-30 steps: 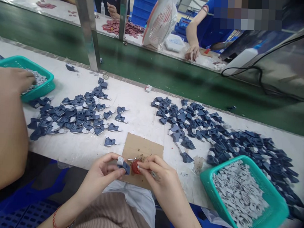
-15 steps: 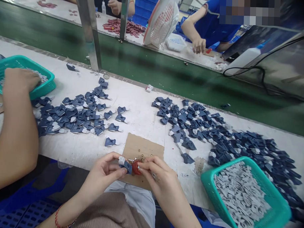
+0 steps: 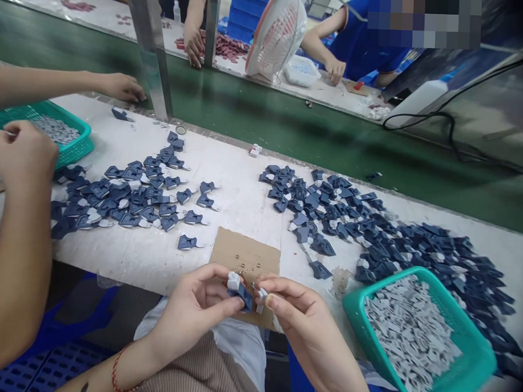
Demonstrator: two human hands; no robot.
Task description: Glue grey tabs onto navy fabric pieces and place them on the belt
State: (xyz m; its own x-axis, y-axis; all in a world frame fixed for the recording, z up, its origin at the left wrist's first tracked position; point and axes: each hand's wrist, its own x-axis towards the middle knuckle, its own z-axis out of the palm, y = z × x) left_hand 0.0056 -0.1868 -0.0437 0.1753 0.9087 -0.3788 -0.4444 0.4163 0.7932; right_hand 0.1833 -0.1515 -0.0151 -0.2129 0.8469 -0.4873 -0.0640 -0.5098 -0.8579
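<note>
Between thumb and fingers my left hand point(image 3: 208, 300) grips a dark blue plastic part point(image 3: 244, 297) with a whitish piece point(image 3: 233, 281) at its upper end. Close by on the right, my right hand point(image 3: 294, 306) pinches a small light grey plastic piece point(image 3: 261, 296); the two parts are slightly apart. Beneath both hands lies a cardboard sheet point(image 3: 229, 246) with small brass-coloured bits point(image 3: 258, 265) on it. Something red shows only as a sliver behind my left fingers.
Heaps of blue parts lie left point(image 3: 133, 194) and right point(image 3: 397, 252) on the white table point(image 3: 240, 184). A green basket point(image 3: 474, 363) of grey pieces stands at my right. A co-worker's arm point(image 3: 24, 222) is at left, near another green basket point(image 3: 85, 144). A metal post point(image 3: 152, 55) rises at the table's far edge.
My left hand has moved right with the blue part, off the red item. My right hand has left the red item and now pinches a grey piece. Another arm reaches in at left.
</note>
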